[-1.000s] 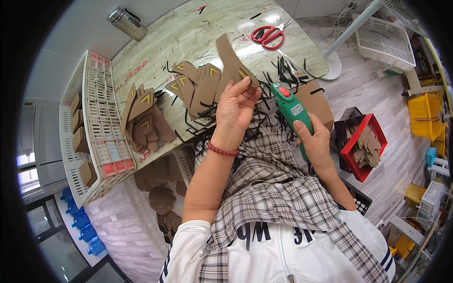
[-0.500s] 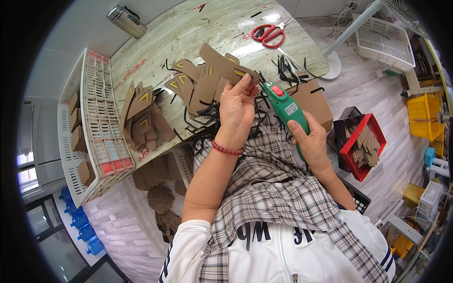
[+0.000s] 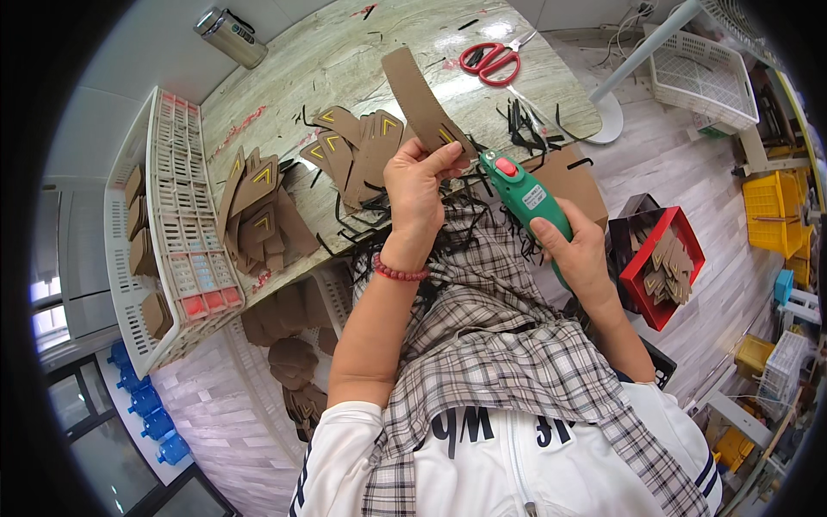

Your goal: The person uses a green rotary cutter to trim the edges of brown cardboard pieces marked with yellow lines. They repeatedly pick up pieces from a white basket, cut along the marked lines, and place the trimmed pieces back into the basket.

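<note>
The brown strip [image 3: 422, 95] was just to the left of the green cutter [image 3: 525, 189], its marked end turned toward the cutter's head; whether the two touched could not be told. The left hand [image 3: 418, 185] had its fingers clamped on that end, seemingly to steady the edge nearest the cutter while the long tail stood free. The right hand [image 3: 575, 258] had its fingers wrapped round the cutter's lower body, leaving the red switch uncovered and the head pointing away from the wearer.

On the tabletop [image 3: 301, 69], a loose pile of brown pieces [image 3: 366, 155] lay left of the cutter, probably for easy reach, with a second pile [image 3: 263, 207] farther left. Black scraps [image 3: 521, 125] lay just beyond the cutter, and red-handled scissors [image 3: 491, 65] farther beyond.

Of the containers, the white slotted basket [image 3: 211, 233], far left of the cutter, held stacks of brown pieces. The red-and-black box [image 3: 636, 289], to the cutter's right, held a jumble of brown pieces, some with yellow V marks.
</note>
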Demonstrator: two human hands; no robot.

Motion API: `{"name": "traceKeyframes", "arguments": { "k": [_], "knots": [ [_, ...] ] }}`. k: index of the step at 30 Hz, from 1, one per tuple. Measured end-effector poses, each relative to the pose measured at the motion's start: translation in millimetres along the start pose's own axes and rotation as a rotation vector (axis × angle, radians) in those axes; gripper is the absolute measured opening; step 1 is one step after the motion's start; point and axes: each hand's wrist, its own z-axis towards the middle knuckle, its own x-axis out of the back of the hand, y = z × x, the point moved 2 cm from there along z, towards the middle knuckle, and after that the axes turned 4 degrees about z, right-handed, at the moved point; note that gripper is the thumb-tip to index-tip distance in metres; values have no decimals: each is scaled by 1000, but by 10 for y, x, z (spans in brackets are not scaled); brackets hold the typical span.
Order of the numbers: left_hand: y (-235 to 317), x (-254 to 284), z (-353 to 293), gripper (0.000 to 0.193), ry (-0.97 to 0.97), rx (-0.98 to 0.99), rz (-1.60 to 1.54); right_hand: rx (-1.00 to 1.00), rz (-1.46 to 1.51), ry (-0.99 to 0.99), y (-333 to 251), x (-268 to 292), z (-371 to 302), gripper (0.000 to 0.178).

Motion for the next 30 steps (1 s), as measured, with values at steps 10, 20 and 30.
{"name": "traceKeyframes", "arguments": {
  "k": [10, 20, 30],
  "knots": [
    [-73, -57, -54, 8, -56, 84, 7, 0, -27, -15, -25, 10, 86, 40],
    [-236, -369, 131, 14, 106, 30, -351, -55, 103, 83, 39, 18, 177, 35],
    [83, 622, 588, 24, 589, -491, 1390, -43, 112, 72, 150, -23, 127, 36]
  ]
}}
